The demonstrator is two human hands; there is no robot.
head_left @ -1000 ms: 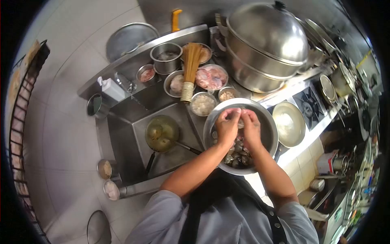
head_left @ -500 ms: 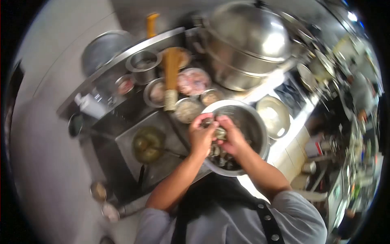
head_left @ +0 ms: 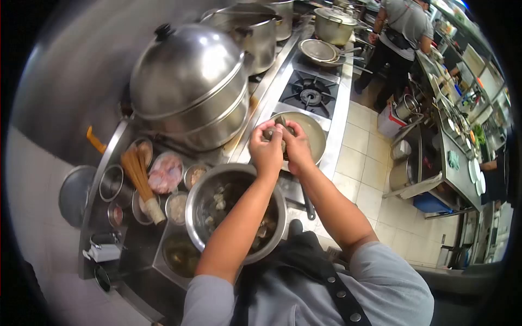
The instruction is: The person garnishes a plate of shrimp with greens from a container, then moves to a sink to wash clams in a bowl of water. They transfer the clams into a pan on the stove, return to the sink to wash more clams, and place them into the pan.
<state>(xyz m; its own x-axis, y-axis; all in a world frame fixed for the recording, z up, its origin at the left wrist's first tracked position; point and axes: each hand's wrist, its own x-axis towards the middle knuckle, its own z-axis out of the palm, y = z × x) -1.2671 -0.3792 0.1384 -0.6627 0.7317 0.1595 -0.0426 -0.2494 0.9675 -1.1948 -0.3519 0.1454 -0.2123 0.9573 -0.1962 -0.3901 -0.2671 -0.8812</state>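
A: Hands?
B: Both close together, left hand (head_left: 265, 153) and right hand (head_left: 298, 151), fingers pinching one shell (head_left: 280, 126) between them
A: Where?
B: Over the pan (head_left: 316, 137), at 1 o'clock from the bowl (head_left: 190, 212) of shells

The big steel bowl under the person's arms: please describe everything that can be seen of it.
The steel bowl is round, deep and shiny, with a thin rim. It stands upright on the steel worktop, beside a small metal cup. Pale and dark shells lie heaped inside. The left forearm crosses above it and hides part of the inside; whether it touches the rim cannot be told.
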